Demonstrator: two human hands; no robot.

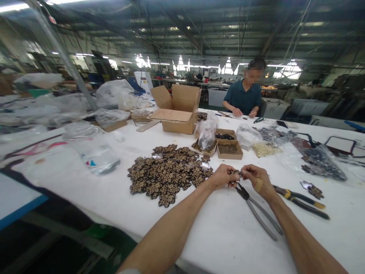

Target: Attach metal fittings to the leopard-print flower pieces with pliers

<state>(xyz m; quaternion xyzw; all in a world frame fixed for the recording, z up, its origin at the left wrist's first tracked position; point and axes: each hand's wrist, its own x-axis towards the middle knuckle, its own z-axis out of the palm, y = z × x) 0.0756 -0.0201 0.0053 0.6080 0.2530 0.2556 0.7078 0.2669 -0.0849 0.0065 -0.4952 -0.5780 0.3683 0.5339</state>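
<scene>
A small leopard-print piece point(235, 174) is pinched between the left hand point(222, 176) and right hand point(256, 178) above grey-handled pliers point(258, 211) on the white table point(222, 232).

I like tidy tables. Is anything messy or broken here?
Nothing looks broken or spilled. The leopard-print pieces lie in a loose heap, one stray piece sits apart by the yellow-handled pliers, and crumpled plastic bags clutter the table.

Both bare forearms reach forward and converge over the table point(85, 182). The left hand point(223, 176) and right hand point(255, 179) meet fingertip to fingertip, fingers curled and pinched shut, knuckles up, wrists nearly straight.
</scene>
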